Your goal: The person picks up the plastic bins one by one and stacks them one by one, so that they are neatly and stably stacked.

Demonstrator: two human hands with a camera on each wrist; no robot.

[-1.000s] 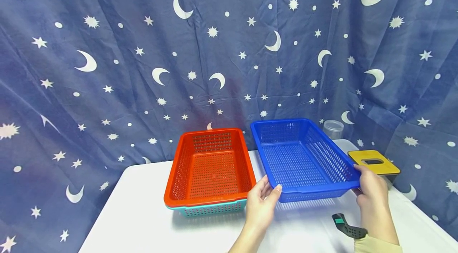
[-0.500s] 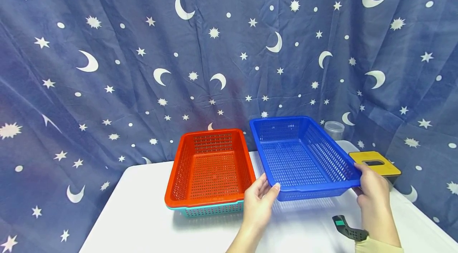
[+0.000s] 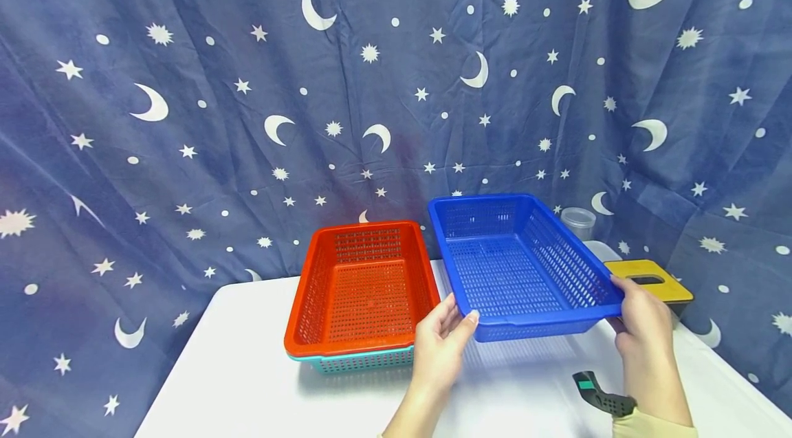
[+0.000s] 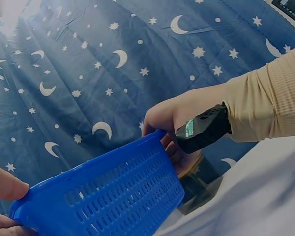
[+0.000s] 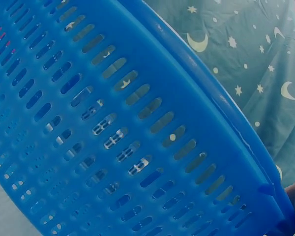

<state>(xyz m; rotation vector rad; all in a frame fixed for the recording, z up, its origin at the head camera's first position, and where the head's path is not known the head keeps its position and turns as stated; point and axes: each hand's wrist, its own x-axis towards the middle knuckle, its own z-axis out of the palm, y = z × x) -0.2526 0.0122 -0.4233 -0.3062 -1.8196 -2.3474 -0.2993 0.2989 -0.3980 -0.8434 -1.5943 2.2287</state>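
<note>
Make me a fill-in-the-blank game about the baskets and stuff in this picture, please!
1. The left hand and right hand hold a basket coloured ____.
2. The upper basket in the stack on the left is ____.
3. The table is ____.
4. The curtain shows stars, dots and crescent ____.

Missing words: blue; red; white; moons.

Starry curtain (image 3: 346, 87) behind a yellow-topped box (image 3: 671, 288) and clear container (image 3: 578, 223)
</note>
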